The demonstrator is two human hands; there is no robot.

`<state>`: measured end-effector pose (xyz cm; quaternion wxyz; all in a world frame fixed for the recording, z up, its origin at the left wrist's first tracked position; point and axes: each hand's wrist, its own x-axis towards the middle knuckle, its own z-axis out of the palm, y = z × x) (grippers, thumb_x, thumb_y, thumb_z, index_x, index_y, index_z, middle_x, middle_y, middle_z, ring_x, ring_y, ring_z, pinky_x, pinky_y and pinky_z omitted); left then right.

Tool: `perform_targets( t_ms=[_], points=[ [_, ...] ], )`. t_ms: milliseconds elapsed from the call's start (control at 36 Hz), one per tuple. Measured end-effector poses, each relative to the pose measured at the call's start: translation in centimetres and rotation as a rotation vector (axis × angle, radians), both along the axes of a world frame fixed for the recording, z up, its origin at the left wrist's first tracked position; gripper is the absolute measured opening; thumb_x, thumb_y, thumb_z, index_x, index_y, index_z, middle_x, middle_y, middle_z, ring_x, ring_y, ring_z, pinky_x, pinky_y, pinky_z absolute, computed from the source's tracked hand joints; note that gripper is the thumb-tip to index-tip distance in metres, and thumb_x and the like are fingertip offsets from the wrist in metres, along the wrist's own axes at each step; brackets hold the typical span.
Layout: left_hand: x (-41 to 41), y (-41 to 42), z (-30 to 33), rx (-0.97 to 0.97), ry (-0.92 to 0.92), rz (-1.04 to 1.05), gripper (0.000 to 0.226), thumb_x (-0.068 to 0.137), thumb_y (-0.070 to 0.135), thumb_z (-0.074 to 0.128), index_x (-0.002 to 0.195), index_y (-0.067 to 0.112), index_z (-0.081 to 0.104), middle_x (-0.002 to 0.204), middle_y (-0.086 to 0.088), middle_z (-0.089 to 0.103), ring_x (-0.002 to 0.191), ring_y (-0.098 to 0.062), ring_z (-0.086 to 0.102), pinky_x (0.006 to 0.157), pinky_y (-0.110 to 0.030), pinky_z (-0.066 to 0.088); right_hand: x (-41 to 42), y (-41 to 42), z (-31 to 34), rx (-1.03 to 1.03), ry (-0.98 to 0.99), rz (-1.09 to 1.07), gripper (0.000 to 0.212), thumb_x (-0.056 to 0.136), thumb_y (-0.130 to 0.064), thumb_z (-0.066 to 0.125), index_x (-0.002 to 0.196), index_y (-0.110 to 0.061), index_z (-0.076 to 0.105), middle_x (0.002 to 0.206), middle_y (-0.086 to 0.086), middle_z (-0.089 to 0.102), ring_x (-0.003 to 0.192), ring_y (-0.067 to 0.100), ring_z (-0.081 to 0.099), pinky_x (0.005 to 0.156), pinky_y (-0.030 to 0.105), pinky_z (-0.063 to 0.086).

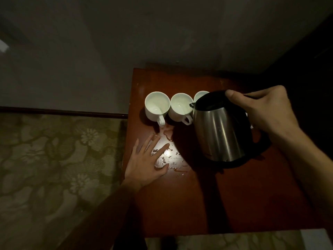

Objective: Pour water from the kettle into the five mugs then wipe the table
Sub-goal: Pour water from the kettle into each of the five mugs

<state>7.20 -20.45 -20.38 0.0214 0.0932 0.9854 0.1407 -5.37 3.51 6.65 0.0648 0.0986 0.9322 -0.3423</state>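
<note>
Nearest, the left hand (pixel 146 164) is laid flat on the table (pixel 207 204), fingers straight, grasping nothing, amid spilled water (pixel 166 134). Further off, the kettle (pixel 219 129) is held tilted above the table by the right hand (pixel 264 112), whose grip is closed round the handle at the kettle's right. Pouring is judged to be in hand: the spout is aimed toward the second mug (pixel 180 108). Beyond, three mugs are seen, the third partly hidden. Next, a steady shift rightward would be needed; wiping remains undone.
</note>
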Motion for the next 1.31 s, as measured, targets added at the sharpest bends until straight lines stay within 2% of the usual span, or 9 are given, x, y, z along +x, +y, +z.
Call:
perform_targets(
  t_ms=[139,250,472,639,778,861,972,1194,1306],
  points=[
    [0.02,-0.03,-0.01,0.009,0.002,-0.004,0.073,0.092,0.075,0.037,0.158,0.048,0.026,0.172,0.001,0.015,0.159,-0.02,0.005,0.124,-0.06,0.011,0.19,-0.06,-0.08,-0.033,-0.018,0.001,0.055,0.057,-0.081,0.065,0.082,-0.034,0.074,0.085,-0.006,0.078,0.077,0.01,0.075,0.065,0.035,0.058],
    [0.1,0.01,0.05,0.012,0.014,0.001,0.072,0.092,0.074,0.038,0.158,0.048,0.027,0.171,0.001,0.017,0.159,-0.02,0.007,0.124,-0.059,0.012,0.22,-0.16,-0.04,-0.038,-0.021,-0.001,0.057,0.053,-0.082,0.062,0.084,-0.036,0.072,0.086,-0.007,0.076,0.078,0.009,0.073,0.062,0.031,0.053],
    [0.1,0.09,-0.07,0.009,0.029,0.003,0.072,0.09,0.073,0.041,0.157,0.048,0.03,0.17,0.002,0.02,0.159,-0.021,0.011,0.124,-0.058,0.013,0.41,0.12,0.04,-0.01,-0.018,-0.019,0.035,0.08,-0.067,0.078,0.087,-0.033,0.073,0.089,-0.006,0.075,0.082,0.008,0.071,0.062,0.03,0.05],
    [0.11,0.06,-0.01,0.018,0.024,0.01,0.073,0.09,0.073,0.04,0.157,0.048,0.029,0.17,0.001,0.021,0.159,-0.021,0.011,0.124,-0.059,0.013,0.54,0.01,0.23,-0.036,-0.031,-0.029,0.06,0.055,-0.082,0.064,0.089,-0.033,0.076,0.09,-0.007,0.078,0.083,0.009,0.075,0.067,0.032,0.056],
    [0.08,0.04,0.0,-0.007,0.017,0.002,0.072,0.091,0.074,0.036,0.158,0.047,0.027,0.17,0.0,0.02,0.159,-0.021,0.008,0.123,-0.061,0.017,0.31,0.35,0.26,-0.017,-0.012,-0.023,0.052,0.072,-0.074,0.074,0.097,-0.028,0.081,0.089,-0.005,0.079,0.079,0.011,0.075,0.063,0.031,0.053],
    [0.1,0.05,0.01,-0.003,0.036,0.002,0.072,0.091,0.073,0.038,0.158,0.046,0.029,0.17,-0.001,0.022,0.159,-0.021,0.009,0.122,-0.061,0.019,0.33,0.28,0.32,-0.025,0.001,-0.02,0.045,0.067,-0.076,0.071,0.085,-0.035,0.076,0.084,-0.008,0.078,0.075,0.008,0.074,0.062,0.029,0.052],
    [0.09,0.02,0.05,0.007,0.029,0.0,0.073,0.091,0.073,0.04,0.157,0.046,0.03,0.17,-0.001,0.022,0.159,-0.021,0.008,0.123,-0.061,0.018,0.21,0.31,0.28,-0.008,0.007,-0.008,0.027,0.084,-0.064,0.078,0.083,-0.037,0.073,0.086,-0.008,0.076,0.078,0.006,0.071,0.061,0.028,0.049],
    [0.04,0.03,0.13,-0.008,0.0,0.002,0.073,0.091,0.075,0.035,0.158,0.048,0.025,0.171,0.001,0.018,0.159,-0.02,0.005,0.123,-0.06,0.015,-0.01,0.28,0.12,-0.01,0.008,-0.027,0.03,0.084,-0.064,0.079,0.085,-0.034,0.076,0.085,-0.008,0.077,0.078,0.007,0.072,0.061,0.027,0.049],
    [0.05,0.02,0.18,0.009,0.014,0.001,0.073,0.09,0.073,0.038,0.157,0.047,0.029,0.17,0.001,0.022,0.159,-0.021,0.009,0.123,-0.06,0.017,0.08,0.17,0.11,-0.007,0.006,-0.019,0.028,0.084,-0.064,0.079,0.08,-0.037,0.071,0.08,-0.009,0.075,0.065,0.002,0.072,0.058,0.025,0.048]
  ],
)
